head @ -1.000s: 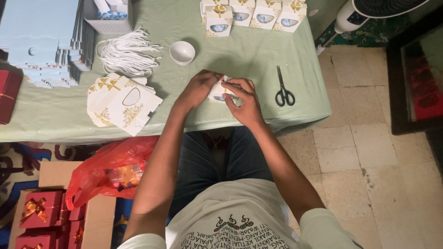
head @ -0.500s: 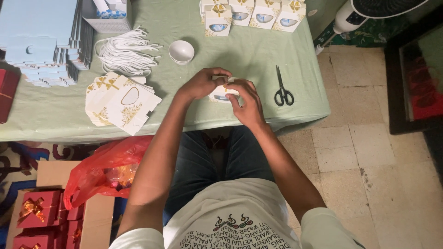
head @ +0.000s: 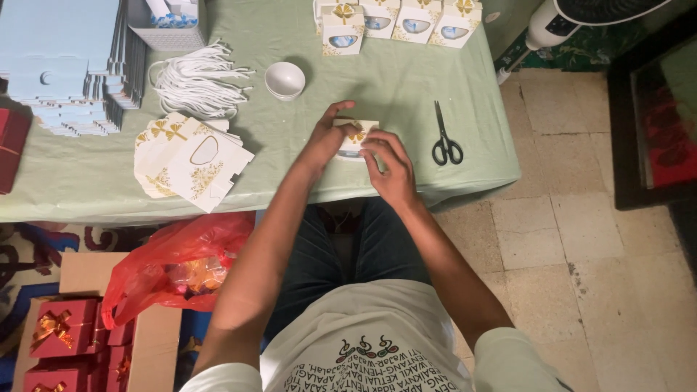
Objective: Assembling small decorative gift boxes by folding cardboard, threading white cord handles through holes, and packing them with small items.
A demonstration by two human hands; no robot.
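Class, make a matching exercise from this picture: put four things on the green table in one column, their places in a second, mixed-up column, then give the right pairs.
Things:
1. scissors
2. small white bowl
3. stack of flat white and gold boxes
4. small gift box

Places:
A. between both hands
B. to the right of the hands
C. near the table's front edge, left of the hands
D. beside the bundle of white cords

Pairs: 1-B, 2-D, 3-C, 4-A
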